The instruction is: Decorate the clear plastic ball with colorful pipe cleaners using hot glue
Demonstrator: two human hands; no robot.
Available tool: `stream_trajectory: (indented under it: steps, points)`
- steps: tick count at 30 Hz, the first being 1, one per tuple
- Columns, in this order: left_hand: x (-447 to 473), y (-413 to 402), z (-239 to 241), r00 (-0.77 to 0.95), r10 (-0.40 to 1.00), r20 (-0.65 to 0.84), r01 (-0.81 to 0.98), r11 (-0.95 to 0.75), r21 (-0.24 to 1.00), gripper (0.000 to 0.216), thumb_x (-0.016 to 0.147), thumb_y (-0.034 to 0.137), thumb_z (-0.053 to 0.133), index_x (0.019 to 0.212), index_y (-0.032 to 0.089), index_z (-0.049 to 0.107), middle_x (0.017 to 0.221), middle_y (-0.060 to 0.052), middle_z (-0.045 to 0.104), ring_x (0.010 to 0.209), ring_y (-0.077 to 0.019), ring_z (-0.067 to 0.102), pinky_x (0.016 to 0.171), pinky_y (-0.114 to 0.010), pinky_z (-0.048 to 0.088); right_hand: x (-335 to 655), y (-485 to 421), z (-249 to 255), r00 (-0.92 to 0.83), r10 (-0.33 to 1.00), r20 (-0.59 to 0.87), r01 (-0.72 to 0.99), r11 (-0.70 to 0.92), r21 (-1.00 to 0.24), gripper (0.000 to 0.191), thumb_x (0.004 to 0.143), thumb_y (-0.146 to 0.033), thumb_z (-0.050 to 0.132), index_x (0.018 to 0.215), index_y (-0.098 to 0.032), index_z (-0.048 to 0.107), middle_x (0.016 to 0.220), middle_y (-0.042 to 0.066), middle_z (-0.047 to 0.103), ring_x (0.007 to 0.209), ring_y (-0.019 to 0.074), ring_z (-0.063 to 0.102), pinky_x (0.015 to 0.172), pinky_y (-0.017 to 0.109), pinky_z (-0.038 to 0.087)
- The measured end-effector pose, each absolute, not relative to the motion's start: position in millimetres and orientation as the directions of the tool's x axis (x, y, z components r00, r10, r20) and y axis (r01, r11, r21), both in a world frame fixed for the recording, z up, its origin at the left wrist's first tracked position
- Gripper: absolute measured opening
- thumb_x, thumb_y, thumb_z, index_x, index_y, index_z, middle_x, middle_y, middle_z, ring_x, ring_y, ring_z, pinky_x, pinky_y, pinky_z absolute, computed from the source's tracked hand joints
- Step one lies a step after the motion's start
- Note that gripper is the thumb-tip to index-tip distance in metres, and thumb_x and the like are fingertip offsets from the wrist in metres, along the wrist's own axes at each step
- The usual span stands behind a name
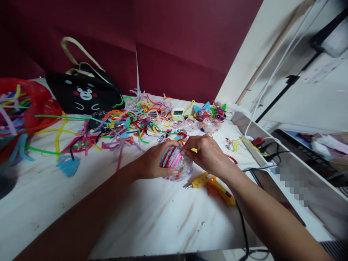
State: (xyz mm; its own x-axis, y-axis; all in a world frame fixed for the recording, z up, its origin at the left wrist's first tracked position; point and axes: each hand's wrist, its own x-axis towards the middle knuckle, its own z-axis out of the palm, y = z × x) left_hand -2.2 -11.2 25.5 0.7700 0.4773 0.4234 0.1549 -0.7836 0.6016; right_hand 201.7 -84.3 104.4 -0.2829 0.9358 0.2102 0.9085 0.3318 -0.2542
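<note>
My left hand (pixel 152 161) is closed around the side of a clear plastic ball (pixel 181 170) with coloured flecks. Fuzzy pipe cleaners (pixel 169 156) in blue, red and pink stripes cover its left and upper part; its lower right is bare. At the ball's upper right edge, my right hand (pixel 202 150) pinches with thumb and forefinger, touching the ball. What lies between those fingertips is hidden. Just below my right hand, a yellow glue gun (pixel 214 185) lies on the table, its light glowing orange and its metal nozzle pointing left near the ball.
Loose pipe cleaners (pixel 141 119) are heaped behind the ball. Further back stand clear balls (pixel 211 125), finished fuzzy figures (pixel 202 111) and a small digital clock (pixel 178 112). A black bag (pixel 87 94) and a red bag (pixel 46 98) are at left. A tablet (pixel 277 194) and cables lie at right.
</note>
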Motion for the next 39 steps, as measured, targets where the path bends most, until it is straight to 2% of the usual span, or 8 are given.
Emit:
stream_trajectory:
  steps: [4, 10, 16, 21, 24, 31, 34, 39]
  points:
    - [-1, -12, 26, 0.766, 0.484, 0.423, 0.156, -0.778, 0.608, 0.075, 0.075, 0.049, 0.077, 0.134, 0.018, 0.042, 0.136, -0.014, 0.06, 0.124, -0.0312, 0.06, 0.106, -0.041, 0.047, 195, -85, 111, -0.235, 0.961, 0.144, 0.949, 0.259, -0.178, 0.016, 0.088, -0.012, 0.067, 0.093, -0.017, 0.081, 0.1, 0.008, 0.081, 0.089, 0.0195, 0.075, 0.081, 0.027, 0.045]
    - [0, -14, 29, 0.766, 0.531, 0.363, 0.198, -0.731, 0.653, 0.079, 0.074, 0.056, 0.076, 0.136, 0.019, 0.043, 0.136, -0.013, 0.059, 0.121, -0.0319, 0.061, 0.103, -0.041, 0.048, 189, -84, 120, -0.205, 0.975, 0.085, 0.976, 0.21, -0.054, 0.019, 0.092, -0.019, 0.063, 0.098, -0.023, 0.081, 0.099, 0.007, 0.081, 0.096, 0.026, 0.074, 0.077, 0.032, 0.041]
    - [0, -12, 28, 0.764, 0.562, 0.317, 0.214, -0.684, 0.697, 0.085, 0.07, 0.068, 0.076, 0.132, 0.019, 0.044, 0.135, -0.015, 0.058, 0.126, -0.0343, 0.057, 0.106, -0.045, 0.046, 194, -82, 118, -0.191, 0.977, 0.094, 0.969, 0.203, -0.143, 0.016, 0.091, -0.019, 0.064, 0.096, -0.016, 0.079, 0.098, 0.013, 0.079, 0.096, 0.0278, 0.072, 0.074, 0.032, 0.04]
    - [1, -12, 27, 0.77, 0.548, 0.326, 0.188, -0.684, 0.705, 0.079, 0.072, 0.068, 0.074, 0.129, 0.021, 0.046, 0.144, -0.016, 0.049, 0.139, -0.0341, 0.046, 0.115, -0.049, 0.037, 208, -80, 110, -0.215, 0.965, 0.152, 0.924, 0.251, -0.287, 0.027, 0.086, -0.023, 0.074, 0.113, -0.019, 0.071, 0.115, 0.008, 0.075, 0.099, 0.0204, 0.069, 0.078, 0.026, 0.043]
    - [1, -12, 27, 0.761, 0.533, 0.369, 0.188, -0.726, 0.662, 0.075, 0.073, 0.07, 0.074, 0.126, 0.021, 0.051, 0.147, -0.018, 0.044, 0.144, -0.036, 0.038, 0.119, -0.053, 0.03, 212, -78, 108, -0.227, 0.96, 0.165, 0.902, 0.271, -0.336, 0.031, 0.085, -0.021, 0.075, 0.116, -0.019, 0.069, 0.113, 0.008, 0.075, 0.098, 0.0195, 0.068, 0.077, 0.025, 0.043]
    - [3, -9, 21, 0.747, 0.549, 0.375, 0.175, -0.707, 0.685, 0.079, 0.071, 0.07, 0.074, 0.128, 0.021, 0.05, 0.135, -0.016, 0.05, 0.134, -0.0355, 0.046, 0.116, -0.055, 0.033, 214, -74, 109, -0.276, 0.951, 0.138, 0.886, 0.307, -0.348, 0.025, 0.084, -0.017, 0.074, 0.109, -0.019, 0.072, 0.102, 0.007, 0.078, 0.089, 0.0194, 0.07, 0.071, 0.025, 0.041]
    - [3, -9, 19, 0.733, 0.585, 0.348, 0.18, -0.66, 0.729, 0.086, 0.068, 0.072, 0.075, 0.131, 0.02, 0.048, 0.136, -0.017, 0.05, 0.134, -0.0367, 0.046, 0.116, -0.054, 0.034, 215, -73, 110, -0.294, 0.947, 0.132, 0.884, 0.322, -0.339, 0.023, 0.085, -0.017, 0.073, 0.108, -0.02, 0.073, 0.1, 0.007, 0.078, 0.089, 0.0193, 0.07, 0.071, 0.025, 0.041]
    - [0, -7, 20, 0.762, 0.553, 0.337, 0.157, -0.663, 0.731, 0.09, 0.066, 0.077, 0.073, 0.131, 0.02, 0.048, 0.142, -0.019, 0.047, 0.139, -0.039, 0.042, 0.118, -0.057, 0.031, 218, -71, 109, -0.329, 0.935, 0.134, 0.871, 0.355, -0.339, 0.019, 0.085, -0.019, 0.073, 0.105, -0.019, 0.074, 0.097, 0.006, 0.078, 0.086, 0.0183, 0.069, 0.07, 0.025, 0.04]
